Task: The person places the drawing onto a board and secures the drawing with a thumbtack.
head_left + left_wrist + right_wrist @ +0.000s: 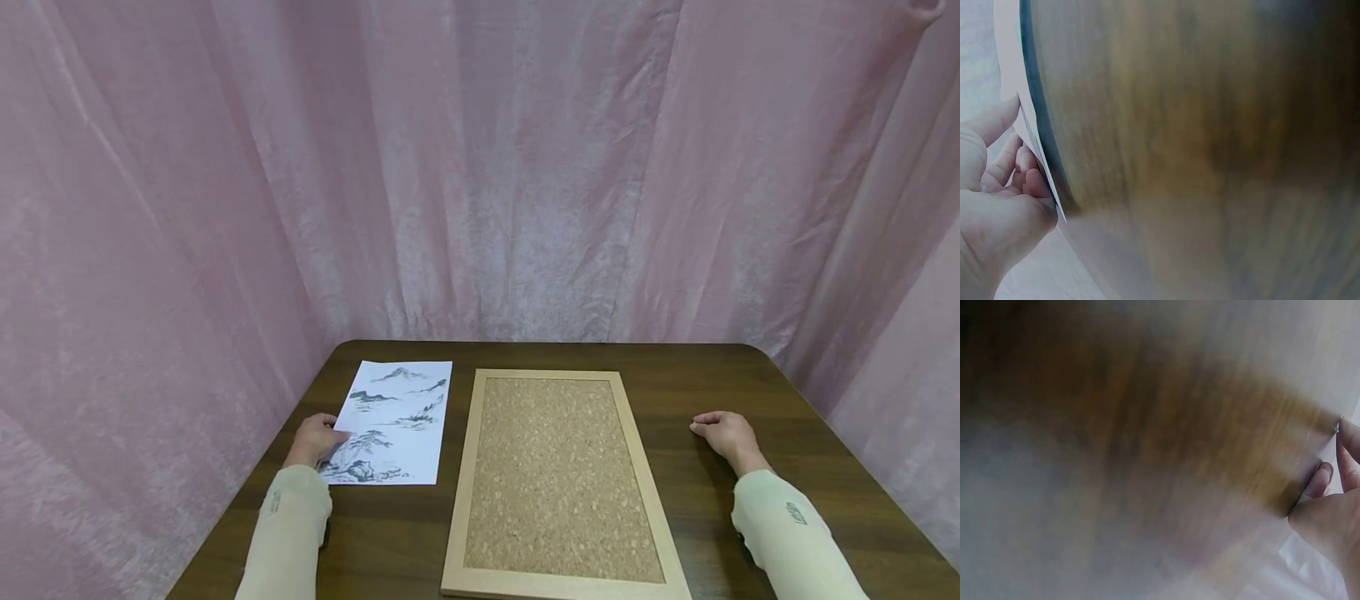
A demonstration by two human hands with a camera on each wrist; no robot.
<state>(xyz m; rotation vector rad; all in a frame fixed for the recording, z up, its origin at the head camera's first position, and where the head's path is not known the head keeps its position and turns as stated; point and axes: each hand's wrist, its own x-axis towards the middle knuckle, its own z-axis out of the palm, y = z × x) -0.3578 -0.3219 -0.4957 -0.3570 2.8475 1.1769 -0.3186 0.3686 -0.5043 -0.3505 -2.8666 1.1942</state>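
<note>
At the left of the table, my left hand (315,437) pinches the left edge of a white sheet of paper (420,429), the thumb on top and the other fingers beneath. The sheet bears an ink landscape of mountains and trees. Its thin edge (1010,56) shows beside the thumb in the left wrist view. Over the right part of the table, my right hand (727,436) holds its thumb and forefinger together. Between these fingertips is a tiny shiny, pin-like thing (1337,429), too small to tell exactly. A cork board (558,483) in a pale wooden frame lies between the hands.
The dark brown wooden table (675,367) has rounded far corners. Pink curtains (525,167) hang behind it and along both sides. The paper lies left of the cork board, with a strip of tabletop between them.
</note>
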